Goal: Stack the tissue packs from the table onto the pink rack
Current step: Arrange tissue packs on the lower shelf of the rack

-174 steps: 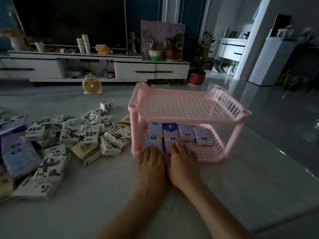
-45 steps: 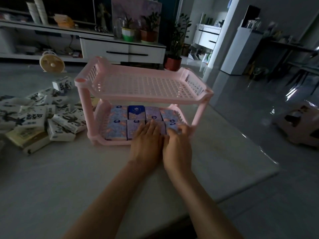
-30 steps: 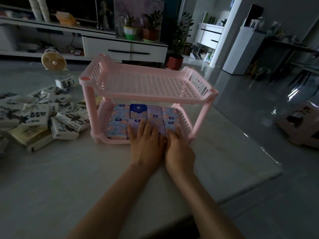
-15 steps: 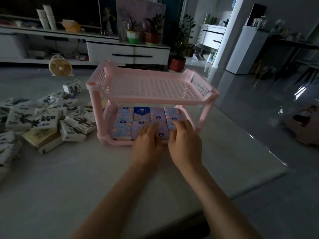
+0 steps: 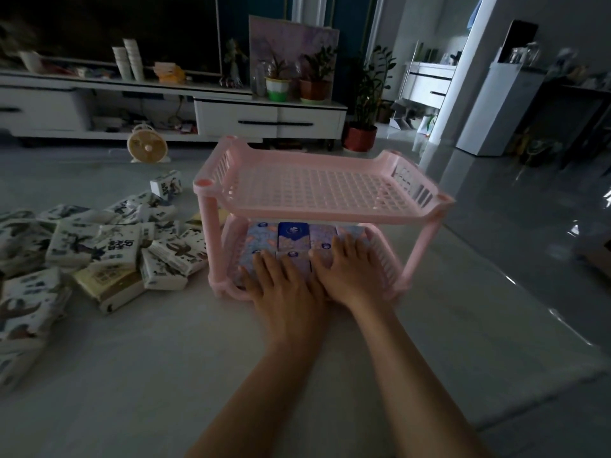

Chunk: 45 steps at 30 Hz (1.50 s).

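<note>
Both forearms reach forward over the pale worktop (image 5: 158,375). The left hand (image 5: 284,287) and the right hand (image 5: 353,272) lie side by side, almost touching. Their palms are down and their fingers are straight and a little spread, gripping nothing. The fingertips rest on tissue packs (image 5: 261,236) lying flat in two rows on the lower shelf of the pink rack (image 5: 317,193). Just beyond the fingertips, a dark blue pack (image 5: 292,233) sits in the back row. The rack's upper shelf spans above both hands. Well apart to the left of the left hand, a heap of white printed packs (image 5: 99,249) lies on the worktop. Farther off, a small round fan (image 5: 147,148) shows before a white TV cabinet (image 5: 269,119).
</note>
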Each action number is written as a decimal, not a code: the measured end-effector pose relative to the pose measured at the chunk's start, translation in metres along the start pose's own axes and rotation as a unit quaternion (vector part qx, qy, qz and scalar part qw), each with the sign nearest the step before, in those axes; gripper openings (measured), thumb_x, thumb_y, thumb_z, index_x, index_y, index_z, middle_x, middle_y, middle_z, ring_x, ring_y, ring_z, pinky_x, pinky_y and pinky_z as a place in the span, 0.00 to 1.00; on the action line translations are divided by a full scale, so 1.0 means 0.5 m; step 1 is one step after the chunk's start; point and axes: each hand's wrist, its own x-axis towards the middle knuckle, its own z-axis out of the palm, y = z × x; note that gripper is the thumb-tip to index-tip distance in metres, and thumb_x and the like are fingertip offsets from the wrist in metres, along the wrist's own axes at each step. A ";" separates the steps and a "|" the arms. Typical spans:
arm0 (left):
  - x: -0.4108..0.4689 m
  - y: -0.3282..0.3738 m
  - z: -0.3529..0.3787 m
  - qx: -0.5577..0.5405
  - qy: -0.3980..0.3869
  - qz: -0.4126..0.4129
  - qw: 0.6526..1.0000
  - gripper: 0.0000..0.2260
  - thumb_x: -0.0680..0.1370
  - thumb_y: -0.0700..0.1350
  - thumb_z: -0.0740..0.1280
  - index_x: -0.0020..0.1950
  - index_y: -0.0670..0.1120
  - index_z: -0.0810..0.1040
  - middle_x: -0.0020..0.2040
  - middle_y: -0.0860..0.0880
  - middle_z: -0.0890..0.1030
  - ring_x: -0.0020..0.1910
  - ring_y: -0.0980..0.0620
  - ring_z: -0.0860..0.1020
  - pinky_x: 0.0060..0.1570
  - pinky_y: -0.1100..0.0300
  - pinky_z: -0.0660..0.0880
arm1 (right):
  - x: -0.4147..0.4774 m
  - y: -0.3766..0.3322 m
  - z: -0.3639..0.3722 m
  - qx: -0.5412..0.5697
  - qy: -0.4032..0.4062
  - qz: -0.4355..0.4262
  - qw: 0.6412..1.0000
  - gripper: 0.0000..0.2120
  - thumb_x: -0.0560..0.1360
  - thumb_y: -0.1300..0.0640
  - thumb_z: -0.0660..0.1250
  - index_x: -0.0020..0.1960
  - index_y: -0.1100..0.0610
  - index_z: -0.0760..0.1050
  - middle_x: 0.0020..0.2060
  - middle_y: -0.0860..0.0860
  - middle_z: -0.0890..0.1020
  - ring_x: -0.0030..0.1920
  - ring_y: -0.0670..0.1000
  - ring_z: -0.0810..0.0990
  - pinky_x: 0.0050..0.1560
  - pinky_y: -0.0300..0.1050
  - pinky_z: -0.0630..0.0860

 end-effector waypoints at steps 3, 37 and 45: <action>0.001 -0.001 -0.003 -0.020 0.005 0.005 1.000 0.25 0.71 0.50 0.54 0.55 0.33 0.77 0.56 0.31 0.77 0.58 0.33 0.74 0.60 0.33 0.63 | 0.001 0.008 0.004 -0.022 0.016 -0.013 1.000 0.32 0.78 0.38 0.45 0.76 0.56 0.49 0.76 0.53 0.50 0.75 0.56 0.45 0.74 0.51 0.41; -0.114 -0.636 -0.406 0.015 0.107 -0.078 0.991 0.13 0.74 0.37 0.63 0.58 0.41 0.76 0.60 0.41 0.76 0.59 0.41 0.72 0.54 0.48 0.70 | -0.253 -0.368 0.048 0.268 0.013 -0.275 0.923 0.22 0.75 0.63 0.60 0.68 0.55 0.65 0.60 0.54 0.74 0.60 0.50 0.71 0.58 0.38 0.66; -0.039 -0.716 -0.431 0.090 -0.076 -0.107 0.987 0.38 0.72 0.57 0.68 0.75 0.51 0.52 0.76 0.49 0.51 0.75 0.49 0.47 0.72 0.49 0.44 | -0.266 -0.427 0.061 0.282 0.012 -0.327 0.902 0.23 0.75 0.63 0.59 0.69 0.53 0.64 0.60 0.52 0.74 0.61 0.49 0.70 0.59 0.40 0.66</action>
